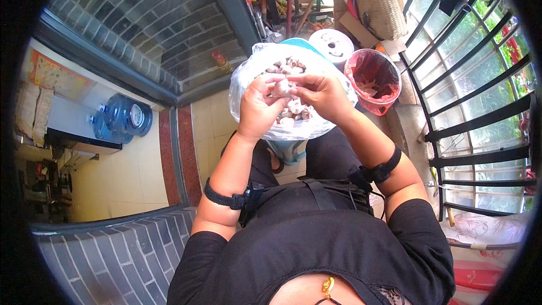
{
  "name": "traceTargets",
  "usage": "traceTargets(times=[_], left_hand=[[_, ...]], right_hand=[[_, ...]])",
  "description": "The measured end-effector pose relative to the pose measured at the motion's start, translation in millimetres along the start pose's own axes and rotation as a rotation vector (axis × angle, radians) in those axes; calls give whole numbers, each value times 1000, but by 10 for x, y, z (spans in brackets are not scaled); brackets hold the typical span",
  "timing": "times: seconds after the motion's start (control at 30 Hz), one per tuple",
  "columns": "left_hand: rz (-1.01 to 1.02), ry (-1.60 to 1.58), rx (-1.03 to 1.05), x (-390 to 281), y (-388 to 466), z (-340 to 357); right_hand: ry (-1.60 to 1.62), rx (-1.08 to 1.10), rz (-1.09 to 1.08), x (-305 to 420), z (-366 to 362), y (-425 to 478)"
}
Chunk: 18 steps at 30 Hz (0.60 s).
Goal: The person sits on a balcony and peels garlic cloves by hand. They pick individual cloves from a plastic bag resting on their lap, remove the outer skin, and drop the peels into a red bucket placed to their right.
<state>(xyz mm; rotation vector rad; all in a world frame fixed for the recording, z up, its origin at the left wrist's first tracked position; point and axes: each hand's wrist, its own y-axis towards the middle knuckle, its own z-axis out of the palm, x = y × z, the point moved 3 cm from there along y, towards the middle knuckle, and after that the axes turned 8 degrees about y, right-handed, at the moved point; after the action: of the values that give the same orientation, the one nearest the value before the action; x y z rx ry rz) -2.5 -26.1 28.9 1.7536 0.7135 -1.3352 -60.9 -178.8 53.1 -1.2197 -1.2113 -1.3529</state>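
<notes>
Between my two hands is a white garlic bulb [283, 88], gripped from both sides by the fingertips. My left hand [260, 103] holds its left side, and my right hand [322, 93] pinches it from the right. Below the hands, a clear plastic bag [243, 82] lies spread wide with several garlic bulbs [295, 106] and cloves in it. More purplish garlic [290, 66] lies in the far part of the bag. The bag rests on a light-blue plastic stool [288, 152] in front of my knees. My fingers partly cover the held bulb.
A bin with a red liner [374, 80] stands to the right, with pale peelings inside. Beside it is a round white lid [331, 45], with a woven basket [379, 8] behind. Metal window bars [478, 108] line the right side. Blue water bottles [127, 114] lie beyond the doorway at left.
</notes>
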Motion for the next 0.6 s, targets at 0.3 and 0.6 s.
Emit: traceTargets(times=[0.3, 0.6], left_hand=[[52, 155, -71, 4, -21, 41], [-130, -351, 11, -103, -33, 9]], right_hand=[[-331, -103, -346, 77, 52, -13], [279, -98, 46, 23, -82, 5]])
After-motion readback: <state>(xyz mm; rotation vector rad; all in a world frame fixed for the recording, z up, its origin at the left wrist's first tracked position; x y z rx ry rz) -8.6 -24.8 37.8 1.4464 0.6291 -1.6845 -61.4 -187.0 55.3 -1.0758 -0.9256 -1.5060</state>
